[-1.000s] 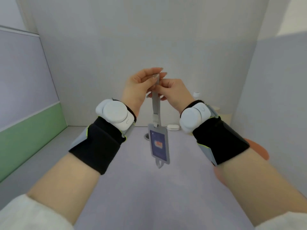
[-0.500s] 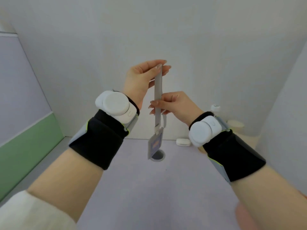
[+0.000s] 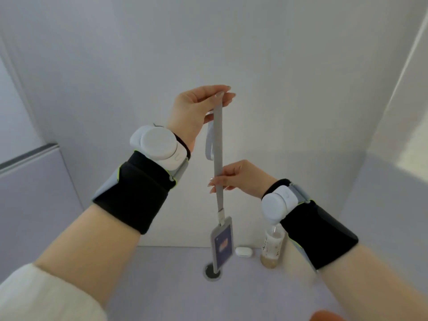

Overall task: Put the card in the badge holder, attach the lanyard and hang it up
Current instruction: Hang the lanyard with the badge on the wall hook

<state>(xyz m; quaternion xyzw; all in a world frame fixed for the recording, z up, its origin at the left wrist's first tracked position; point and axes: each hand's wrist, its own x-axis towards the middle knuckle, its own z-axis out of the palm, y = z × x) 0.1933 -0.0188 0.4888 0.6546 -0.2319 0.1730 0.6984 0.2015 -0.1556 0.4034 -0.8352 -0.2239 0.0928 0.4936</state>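
Lanyard [image 3: 217, 144] vertical: left hand [image 3: 196, 110] pinches top, right hand [image 3: 240, 179] pinches mid-strap. Badge holder [image 3: 221, 245] dangles above surface [image 3: 162, 286]; card print blurred, bottle [image 3: 273, 249] half hidden.

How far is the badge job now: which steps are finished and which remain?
Done: the card sits inside the holder, and the lanyard is clipped to its top. In hand: the left hand pinches the lanyard's upper end while the right hand holds the strap lower down, so the holder dangles above the desk. Left: hanging it up; no hook is visible.
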